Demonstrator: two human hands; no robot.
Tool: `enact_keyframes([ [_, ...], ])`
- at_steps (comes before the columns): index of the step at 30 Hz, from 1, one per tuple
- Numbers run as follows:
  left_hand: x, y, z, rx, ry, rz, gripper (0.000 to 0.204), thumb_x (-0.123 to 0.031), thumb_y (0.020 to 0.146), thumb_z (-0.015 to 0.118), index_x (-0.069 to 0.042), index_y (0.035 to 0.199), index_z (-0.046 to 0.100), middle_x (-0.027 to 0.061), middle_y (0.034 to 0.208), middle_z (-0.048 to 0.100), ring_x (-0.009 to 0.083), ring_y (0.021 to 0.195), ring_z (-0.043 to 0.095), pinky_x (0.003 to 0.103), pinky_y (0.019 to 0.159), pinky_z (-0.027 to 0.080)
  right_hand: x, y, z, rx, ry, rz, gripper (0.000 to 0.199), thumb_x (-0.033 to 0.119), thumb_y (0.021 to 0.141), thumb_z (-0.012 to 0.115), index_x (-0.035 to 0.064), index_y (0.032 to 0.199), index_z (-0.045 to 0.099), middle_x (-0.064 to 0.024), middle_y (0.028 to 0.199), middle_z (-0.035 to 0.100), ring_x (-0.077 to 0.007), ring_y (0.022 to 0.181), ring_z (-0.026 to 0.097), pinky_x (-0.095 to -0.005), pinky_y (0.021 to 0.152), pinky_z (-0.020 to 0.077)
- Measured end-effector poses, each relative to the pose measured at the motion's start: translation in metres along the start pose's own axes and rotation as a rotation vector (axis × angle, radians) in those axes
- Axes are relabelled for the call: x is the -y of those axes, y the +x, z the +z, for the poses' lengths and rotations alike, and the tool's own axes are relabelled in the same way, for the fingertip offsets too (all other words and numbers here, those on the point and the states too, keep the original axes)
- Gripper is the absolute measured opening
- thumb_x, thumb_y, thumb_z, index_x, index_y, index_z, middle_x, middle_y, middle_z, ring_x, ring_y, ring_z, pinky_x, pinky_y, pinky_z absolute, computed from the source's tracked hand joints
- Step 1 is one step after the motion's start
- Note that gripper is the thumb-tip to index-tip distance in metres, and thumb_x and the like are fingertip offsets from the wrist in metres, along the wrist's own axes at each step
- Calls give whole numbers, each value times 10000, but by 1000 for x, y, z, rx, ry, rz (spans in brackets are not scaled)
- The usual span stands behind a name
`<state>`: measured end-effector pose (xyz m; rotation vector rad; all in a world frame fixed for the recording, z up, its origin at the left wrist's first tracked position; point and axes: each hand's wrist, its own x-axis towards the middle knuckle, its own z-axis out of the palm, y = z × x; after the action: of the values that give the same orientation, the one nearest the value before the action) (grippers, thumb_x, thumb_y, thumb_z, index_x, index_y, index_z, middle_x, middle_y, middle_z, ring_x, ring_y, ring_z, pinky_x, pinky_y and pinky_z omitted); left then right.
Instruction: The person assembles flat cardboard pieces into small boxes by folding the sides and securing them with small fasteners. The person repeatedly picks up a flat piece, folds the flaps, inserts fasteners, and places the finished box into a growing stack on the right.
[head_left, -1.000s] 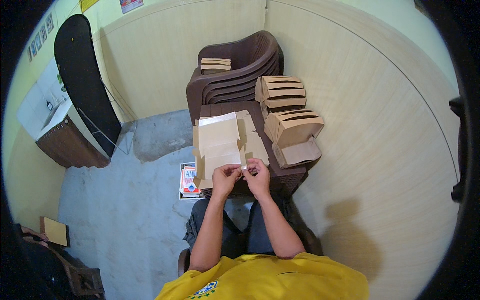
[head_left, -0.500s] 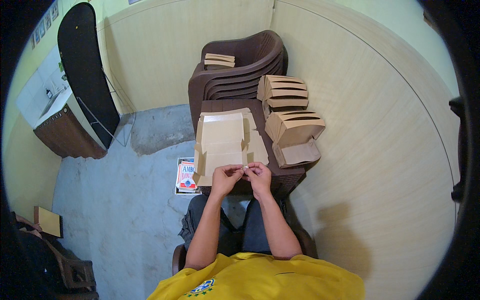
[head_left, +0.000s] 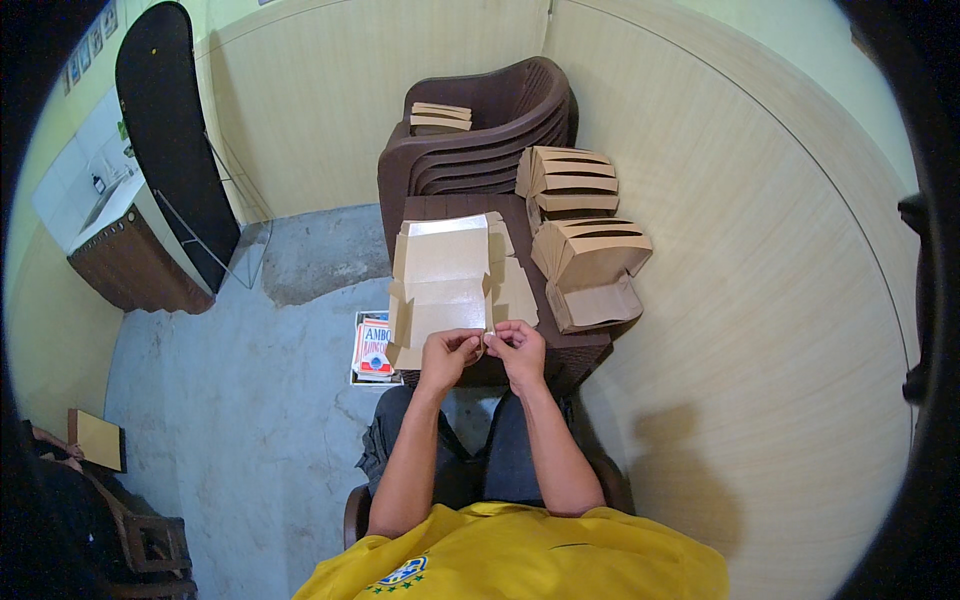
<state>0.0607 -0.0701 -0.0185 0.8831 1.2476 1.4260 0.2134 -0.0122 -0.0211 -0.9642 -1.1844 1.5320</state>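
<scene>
A partly folded brown cardboard box point(head_left: 440, 262) lies opened out on the dark brown woven table point(head_left: 425, 208), its side flaps raised. At its near right corner, my left hand point(head_left: 450, 356) is closed with thumb and fingers pressed together on the box's edge. Close beside it, my right hand point(head_left: 518, 352) pinches the same corner, where a small pale flap shows between the fingertips. Under the box's right side, another flat cardboard piece point(head_left: 514, 290) sticks out. The exact fold at the fingertips is too small to make out.
Two stacks of folded cardboard boxes, one near point(head_left: 590, 250) and one farther point(head_left: 570, 180), stand along the table's right side. Behind are stacked brown armchairs point(head_left: 480, 140) with more cardboard point(head_left: 440, 117). A box of printed packets point(head_left: 373, 348) is on the floor at left. Another person's hand point(head_left: 65, 448) shows far left.
My right hand has shifted very slightly at the box's corner, and the fingertips have moved a little. Both hands keep their pinch; the box stays in place.
</scene>
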Motion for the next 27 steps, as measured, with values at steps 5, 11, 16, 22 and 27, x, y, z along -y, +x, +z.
enact_keyframes([
  [5,2,0,7,-32,36,43,191,-21,987,773,43,1165,793,91,1007,802,134,865,726,276,764,588,-10,3,2,-68,27,-49,215,-34,914,806,-12,1097,694,-77,947,756,-139,832,721,-279,726,615],
  [11,2,-2,9,-58,79,27,183,-33,970,798,34,1141,802,86,986,801,133,856,728,271,762,594,-15,4,-7,6,-52,-37,168,-30,966,763,-8,1122,704,-69,984,746,-136,863,724,-293,784,632],
  [16,10,1,9,-91,54,-20,171,-31,979,785,31,1137,803,73,961,793,131,846,724,268,731,592,-9,1,-14,16,59,142,167,14,999,748,-4,1164,751,-81,1059,774,-150,912,740,-311,830,636],
  [22,22,9,14,-192,162,45,112,-37,965,764,13,1065,777,99,904,777,171,798,747,307,710,606,-13,1,-8,23,-72,89,181,19,998,752,-5,1176,778,-72,1073,777,-140,942,731,-308,844,628],
  [27,23,15,14,-362,685,393,179,-60,895,824,-22,1055,756,151,955,768,292,826,749,376,760,600,-17,1,0,19,-393,-266,229,63,907,835,29,1133,820,-97,1019,770,-178,840,731,-321,768,609],
])
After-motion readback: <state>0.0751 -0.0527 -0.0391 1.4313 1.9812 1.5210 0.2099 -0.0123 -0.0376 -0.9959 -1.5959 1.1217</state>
